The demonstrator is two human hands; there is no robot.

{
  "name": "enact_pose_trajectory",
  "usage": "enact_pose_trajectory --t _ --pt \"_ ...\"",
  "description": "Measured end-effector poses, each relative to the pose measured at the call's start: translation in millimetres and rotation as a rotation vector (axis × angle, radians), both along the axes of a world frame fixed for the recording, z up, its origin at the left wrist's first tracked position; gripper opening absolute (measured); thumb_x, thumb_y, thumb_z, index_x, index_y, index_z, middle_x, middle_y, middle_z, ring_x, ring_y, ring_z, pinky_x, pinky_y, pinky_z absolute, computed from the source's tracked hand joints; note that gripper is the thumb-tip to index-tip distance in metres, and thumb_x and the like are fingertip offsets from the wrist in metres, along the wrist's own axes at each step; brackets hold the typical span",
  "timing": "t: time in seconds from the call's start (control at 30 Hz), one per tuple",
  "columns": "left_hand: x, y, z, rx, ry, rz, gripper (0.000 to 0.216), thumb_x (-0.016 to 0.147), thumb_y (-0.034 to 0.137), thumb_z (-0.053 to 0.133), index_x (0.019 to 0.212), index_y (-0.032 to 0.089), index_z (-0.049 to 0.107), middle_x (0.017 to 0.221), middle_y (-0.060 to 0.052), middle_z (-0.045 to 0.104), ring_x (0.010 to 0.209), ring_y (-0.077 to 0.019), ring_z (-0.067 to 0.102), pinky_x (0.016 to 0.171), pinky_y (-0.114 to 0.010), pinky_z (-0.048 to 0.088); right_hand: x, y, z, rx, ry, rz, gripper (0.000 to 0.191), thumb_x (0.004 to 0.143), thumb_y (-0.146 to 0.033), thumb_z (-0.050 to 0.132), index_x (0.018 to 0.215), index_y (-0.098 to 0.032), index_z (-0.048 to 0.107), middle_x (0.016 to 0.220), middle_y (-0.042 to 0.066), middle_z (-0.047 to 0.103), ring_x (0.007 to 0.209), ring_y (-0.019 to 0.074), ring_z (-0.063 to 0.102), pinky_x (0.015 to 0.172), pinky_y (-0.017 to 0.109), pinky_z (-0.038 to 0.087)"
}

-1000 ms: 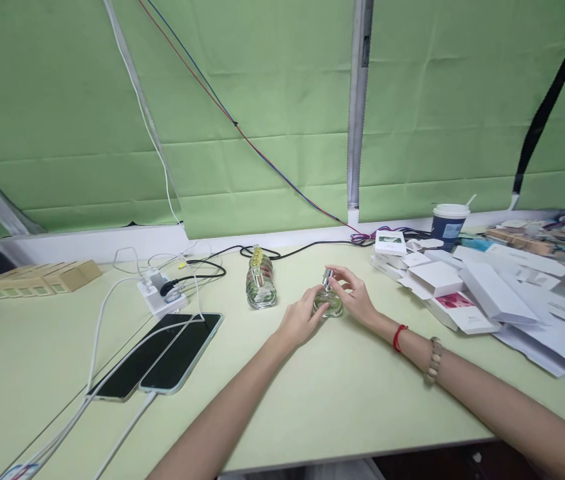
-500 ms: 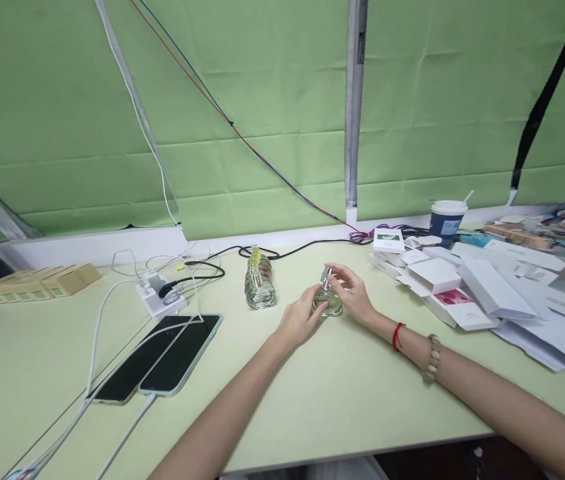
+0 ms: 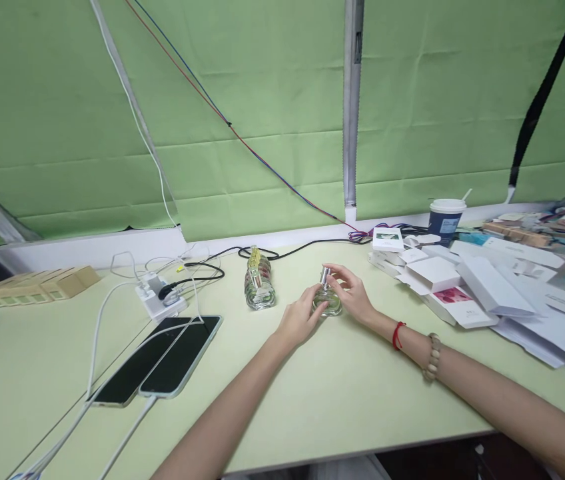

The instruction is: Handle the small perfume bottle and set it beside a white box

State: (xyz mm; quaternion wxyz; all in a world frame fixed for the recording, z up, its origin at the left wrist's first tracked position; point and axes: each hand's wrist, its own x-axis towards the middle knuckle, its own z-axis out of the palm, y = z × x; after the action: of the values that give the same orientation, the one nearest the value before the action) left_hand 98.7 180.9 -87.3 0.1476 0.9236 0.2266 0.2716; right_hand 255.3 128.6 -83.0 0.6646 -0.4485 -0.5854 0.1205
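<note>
A clear glass perfume bottle (image 3: 331,305) with a silver spray neck (image 3: 325,275) stands upright on the pale table. My left hand (image 3: 298,315) closes around the left side of the glass, thumb at the front. From the right, my right hand (image 3: 351,293) has its fingers closed at the silver top; whether a separate cap is there I cannot make out. Left of my hands, several similar perfume bottles (image 3: 260,293) stand in a row running away from me, the rear ones with yellow parts on top.
Flattened white boxes (image 3: 492,287) pile up at the right, before a dark paper cup (image 3: 446,223) with a straw. Two phones (image 3: 182,363) on cables lie at the left, near a power strip (image 3: 160,300). Small tan boxes (image 3: 37,287) line the far left.
Both hands stay at the bottle with almost no movement. The view has shifted very slightly.
</note>
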Motion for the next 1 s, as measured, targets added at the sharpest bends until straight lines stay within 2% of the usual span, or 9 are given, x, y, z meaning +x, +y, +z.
enact_pose_trajectory --t 0.3,0.43,0.6,0.73,0.9,1.0 --pt "0 2 -0.8 0.001 -0.012 -0.007 0.035 0.097 0.025 0.047 0.131 0.022 0.036 0.114 -0.003 0.052 0.085 -0.0191 0.056 0.074 -0.027 0.043 -2 0 1.3 0.04 -0.007 -0.027 0.029 0.087 -0.035 0.052 0.111 -0.02 0.058 0.099 0.005 0.058 0.086 0.0141 0.056 0.073 0.025 0.05" --pt "0 1 -0.3 -0.006 0.002 0.004 0.035 0.097 0.026 0.045 0.131 0.02 0.037 0.114 -0.005 0.051 0.087 -0.0202 0.055 0.076 -0.029 0.043 -2 -2 2.1 0.105 -0.162 -0.041 0.024 0.088 -0.03 0.051 0.108 -0.021 0.059 0.1 0.005 0.058 0.089 0.0148 0.056 0.082 0.03 0.047" --pt "-1 -1 1.1 -0.02 -0.016 -0.021 0.035 0.097 0.026 0.045 0.131 0.021 0.037 0.117 -0.004 0.05 0.09 -0.0201 0.055 0.078 -0.028 0.043 -3 -6 6.0 0.166 -0.306 -0.026 0.019 0.087 -0.025 0.049 0.102 -0.019 0.061 0.096 0.006 0.057 0.088 0.0165 0.055 0.08 0.032 0.046" --pt "-2 -1 1.2 -0.033 -0.006 -0.017 0.034 0.098 0.026 0.045 0.131 0.021 0.037 0.116 -0.003 0.051 0.09 -0.0196 0.055 0.077 -0.028 0.043 -4 -8 10.3 0.172 -0.283 0.009 0.019 0.086 -0.023 0.05 0.1 -0.018 0.062 0.092 0.006 0.058 0.086 0.0161 0.055 0.079 0.031 0.045" --pt "0 1 -0.5 -0.028 0.0 -0.015 0.035 0.097 0.025 0.047 0.131 0.021 0.035 0.12 -0.003 0.049 0.093 -0.0195 0.055 0.079 -0.028 0.042 -4 -7 8.3 0.133 -0.078 0.035 0.02 0.088 -0.028 0.049 0.09 -0.017 0.065 0.085 0.006 0.059 0.084 0.0161 0.056 0.075 0.03 0.045" --pt "0 1 -1.0 -0.027 -0.012 -0.015 0.034 0.098 0.026 0.047 0.13 0.021 0.036 0.12 -0.002 0.048 0.09 -0.0188 0.055 0.08 -0.028 0.042 -3 -5 6.5 0.114 -0.028 0.047 0.022 0.088 -0.031 0.049 0.087 -0.016 0.066 0.082 0.005 0.06 0.081 0.0159 0.056 0.073 0.03 0.045"
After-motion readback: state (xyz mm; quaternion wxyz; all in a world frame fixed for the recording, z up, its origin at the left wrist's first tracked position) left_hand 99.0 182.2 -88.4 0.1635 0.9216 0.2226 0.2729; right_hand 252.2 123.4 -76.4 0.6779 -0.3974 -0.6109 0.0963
